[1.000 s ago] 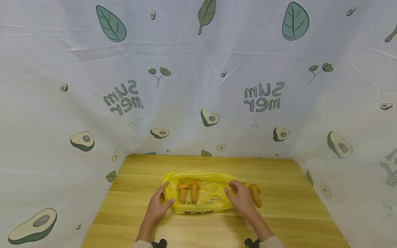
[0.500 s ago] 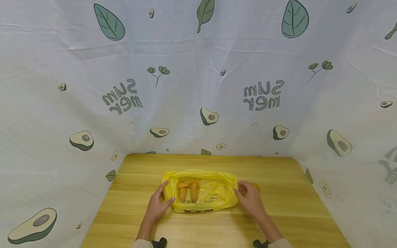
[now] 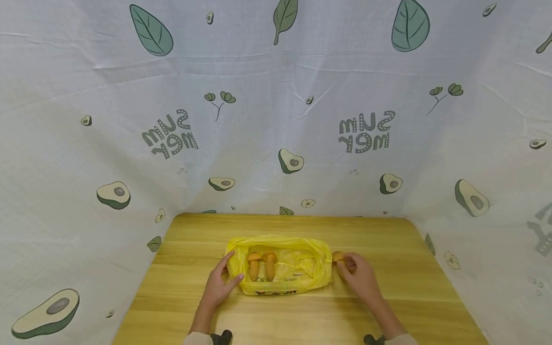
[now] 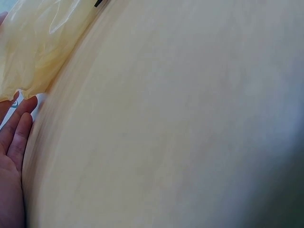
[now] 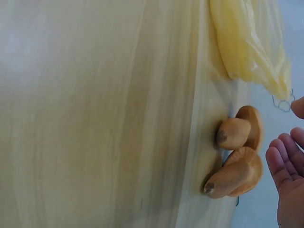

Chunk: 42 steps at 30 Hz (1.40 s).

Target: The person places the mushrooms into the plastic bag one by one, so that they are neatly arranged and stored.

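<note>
A yellow plastic bag (image 3: 286, 288) lies on the table with its mouth spread. Two brown toy-like mushrooms, a left one (image 3: 254, 266) and a right one (image 3: 270, 266), lie side by side inside it. My left hand (image 3: 217, 286) touches the bag's left end, thumb and fingers apart; in the left wrist view its fingers (image 4: 19, 137) look fairly straight. My right hand (image 3: 361, 278) hovers at a mushroom cap (image 3: 338, 256) just right of the bag. The right wrist view shows two mushrooms, an upper one (image 5: 237, 130) and a lower one (image 5: 232, 176), close together, apart from the fingertips.
The wooden table (image 3: 280, 321) stands against a pale cloth (image 3: 241, 158) printed with avocados and leaves, which also hangs along both sides. Dark lettering marks the bag's front.
My right hand has moved right, from the bag's right rim to the mushrooms beside it. The bag's right side now stands spread wider. My left hand has stayed at the bag's left end.
</note>
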{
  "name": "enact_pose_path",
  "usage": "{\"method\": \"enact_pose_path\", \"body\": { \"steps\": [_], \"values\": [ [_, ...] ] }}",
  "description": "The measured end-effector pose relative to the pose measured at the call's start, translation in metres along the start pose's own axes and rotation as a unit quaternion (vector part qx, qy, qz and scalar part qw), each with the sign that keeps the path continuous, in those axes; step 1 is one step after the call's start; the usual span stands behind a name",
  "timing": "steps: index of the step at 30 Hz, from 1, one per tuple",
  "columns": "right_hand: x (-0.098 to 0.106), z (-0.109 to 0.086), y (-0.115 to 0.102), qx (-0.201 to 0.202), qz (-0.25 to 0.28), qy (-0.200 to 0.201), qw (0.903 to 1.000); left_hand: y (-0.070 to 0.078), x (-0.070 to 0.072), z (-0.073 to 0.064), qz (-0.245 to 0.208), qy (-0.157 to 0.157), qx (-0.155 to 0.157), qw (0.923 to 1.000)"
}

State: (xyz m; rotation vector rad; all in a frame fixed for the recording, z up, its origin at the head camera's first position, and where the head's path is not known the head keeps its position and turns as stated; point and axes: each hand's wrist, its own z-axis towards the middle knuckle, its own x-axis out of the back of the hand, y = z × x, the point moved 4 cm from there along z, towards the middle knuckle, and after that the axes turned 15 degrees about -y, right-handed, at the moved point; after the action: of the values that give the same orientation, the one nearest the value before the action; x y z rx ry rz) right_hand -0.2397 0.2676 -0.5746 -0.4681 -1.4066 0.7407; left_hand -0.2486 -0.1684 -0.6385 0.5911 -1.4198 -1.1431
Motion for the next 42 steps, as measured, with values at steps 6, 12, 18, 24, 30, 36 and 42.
{"method": "enact_pose_path", "body": {
  "steps": [6, 12, 18, 24, 30, 36, 42],
  "values": [
    [0.0, -0.004, 0.012, 0.002, -0.003, 0.009, 1.0, 0.002, -0.003, 0.0, 0.012, 0.014, 0.005, 0.9998],
    [0.001, -0.008, 0.021, 0.003, -0.001, 0.023, 0.9997, 0.029, 0.002, -0.004, 0.007, 0.011, 0.002, 0.9999],
    [0.002, -0.012, 0.035, -0.011, -0.021, 0.04, 0.9989, 0.016, 0.0, -0.002, 0.012, 0.015, 0.008, 0.9998],
    [0.003, -0.015, 0.042, -0.013, -0.061, 0.042, 0.9972, -0.003, -0.001, 0.0, 0.003, 0.006, 0.016, 0.9998],
    [0.004, -0.017, 0.046, -0.034, -0.058, 0.009, 0.9977, -0.002, 0.0, 0.0, 0.009, 0.003, 0.009, 0.9999],
    [0.004, -0.016, 0.051, -0.062, -0.047, -0.014, 0.9969, -0.001, -0.001, 0.0, 0.015, 0.009, 0.006, 0.9998],
    [0.003, -0.013, 0.056, -0.082, -0.035, -0.031, 0.9956, 0.01, 0.0, -0.001, -0.001, 0.016, 0.002, 0.9999]
  ]
}}
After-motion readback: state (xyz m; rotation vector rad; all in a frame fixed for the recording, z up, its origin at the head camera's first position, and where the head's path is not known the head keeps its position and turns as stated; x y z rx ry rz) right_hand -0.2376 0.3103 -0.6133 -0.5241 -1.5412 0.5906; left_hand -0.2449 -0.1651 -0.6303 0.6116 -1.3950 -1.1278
